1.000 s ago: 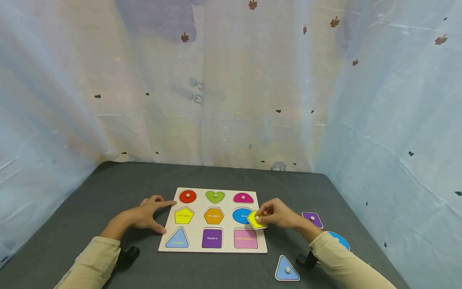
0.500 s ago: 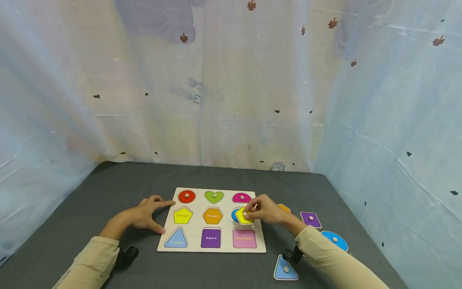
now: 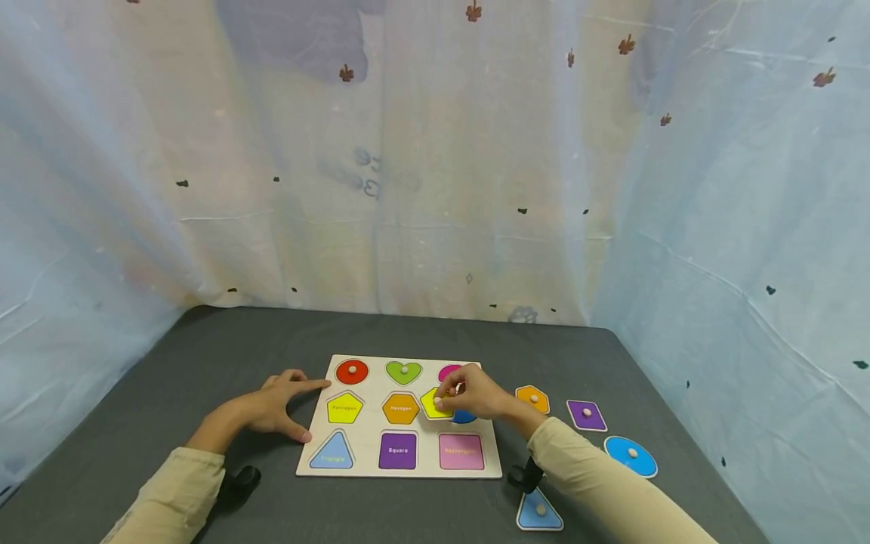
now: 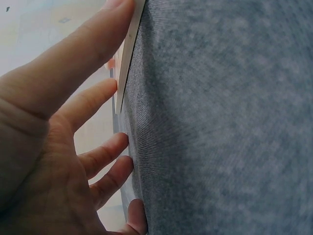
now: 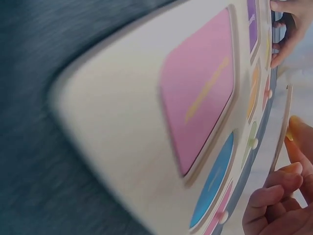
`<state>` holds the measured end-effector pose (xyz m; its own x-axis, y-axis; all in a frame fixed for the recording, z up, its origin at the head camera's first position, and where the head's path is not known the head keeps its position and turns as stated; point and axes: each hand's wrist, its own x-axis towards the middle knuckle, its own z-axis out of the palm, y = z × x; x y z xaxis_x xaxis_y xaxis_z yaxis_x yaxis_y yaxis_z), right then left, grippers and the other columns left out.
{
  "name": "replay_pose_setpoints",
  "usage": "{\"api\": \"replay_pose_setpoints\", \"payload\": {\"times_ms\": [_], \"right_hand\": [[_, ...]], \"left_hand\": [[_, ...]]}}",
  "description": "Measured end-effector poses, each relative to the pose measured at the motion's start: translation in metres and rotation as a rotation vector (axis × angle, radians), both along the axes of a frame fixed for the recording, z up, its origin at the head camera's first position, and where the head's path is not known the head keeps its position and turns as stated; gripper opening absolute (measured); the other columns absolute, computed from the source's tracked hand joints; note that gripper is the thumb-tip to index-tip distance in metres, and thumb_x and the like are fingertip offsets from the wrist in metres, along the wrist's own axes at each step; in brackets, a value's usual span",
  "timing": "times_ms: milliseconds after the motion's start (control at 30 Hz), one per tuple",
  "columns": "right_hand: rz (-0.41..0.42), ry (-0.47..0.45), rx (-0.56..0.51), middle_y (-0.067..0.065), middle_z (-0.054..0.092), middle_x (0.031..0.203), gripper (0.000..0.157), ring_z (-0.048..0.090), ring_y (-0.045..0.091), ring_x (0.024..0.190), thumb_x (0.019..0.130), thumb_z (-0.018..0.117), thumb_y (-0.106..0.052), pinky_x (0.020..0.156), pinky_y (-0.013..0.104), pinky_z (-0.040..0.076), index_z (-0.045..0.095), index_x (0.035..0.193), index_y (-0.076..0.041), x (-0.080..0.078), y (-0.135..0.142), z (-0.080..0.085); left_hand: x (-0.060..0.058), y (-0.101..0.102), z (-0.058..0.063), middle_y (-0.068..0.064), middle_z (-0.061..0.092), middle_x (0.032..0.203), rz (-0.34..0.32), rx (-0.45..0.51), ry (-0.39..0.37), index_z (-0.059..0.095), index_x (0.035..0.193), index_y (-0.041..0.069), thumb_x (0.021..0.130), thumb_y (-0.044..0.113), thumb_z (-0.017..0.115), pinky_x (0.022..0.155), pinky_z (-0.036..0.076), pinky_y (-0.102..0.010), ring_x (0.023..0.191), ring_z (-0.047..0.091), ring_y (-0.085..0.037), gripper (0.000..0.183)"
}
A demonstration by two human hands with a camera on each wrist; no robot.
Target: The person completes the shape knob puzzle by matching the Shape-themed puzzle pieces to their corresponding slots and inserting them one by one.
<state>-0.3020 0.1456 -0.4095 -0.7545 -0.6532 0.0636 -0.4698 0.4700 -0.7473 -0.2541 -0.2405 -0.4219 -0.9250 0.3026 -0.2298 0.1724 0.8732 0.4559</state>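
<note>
At bottom middle, our right hand (image 3: 473, 394) pinches a yellow shape (image 3: 429, 404) over the board (image 3: 365, 440); our left hand (image 3: 273, 408), spread out, touches the board's left edge.

Left forearm (image 3: 170, 491): sleeved, slanting in from lower left. Left hand (image 3: 273, 404): thumb and index finger extended, spread wide; other fingers parted. Right forearm (image 3: 605, 480): sleeved, slanting in from lower right. Right hand (image 3: 479, 394): thumb and index finger pinching, remaining fingers curled.

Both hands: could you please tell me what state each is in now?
Left hand: open, touching the puzzle board.
Right hand: closed, holding the yellow pentagon piece.
</note>
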Motion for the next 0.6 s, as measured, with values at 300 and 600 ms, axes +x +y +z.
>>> {"api": "replay_pose_setpoints", "payload": {"times_ms": [300, 600], "right_hand": [[-0.042, -0.029, 0.007, 0.010, 0.066, 0.087, 0.011, 0.050, 0.014, 0.072, 0.089, 0.076, -0.010, 0.063, 0.020, 0.042, 0.078, 0.095, -0.001, 0.002, -0.024, 0.007], [-0.041, -0.024, -0.005, 0.003, 0.060, 0.081, 0.011, 0.048, 0.013, 0.073, 0.091, 0.075, -0.012, 0.063, 0.021, 0.041, 0.078, 0.094, -0.002, 0.000, -0.042, 0.009]], "left_hand": [[-0.001, 0.002, -0.001, -0.023, 0.035, 0.146, 0.007, 0.001, -0.002, 0.045, 0.153, 0.024, 0.069, 0.041, 0.092, 0.099, 0.038, -0.074, 0.125, 0.037, -0.045, 0.097], [0.000, 0.002, 0.001, -0.024, 0.035, 0.147, 0.009, -0.001, -0.003, 0.045, 0.152, 0.024, 0.069, 0.041, 0.092, 0.099, 0.037, -0.074, 0.126, 0.036, -0.046, 0.097]]}}
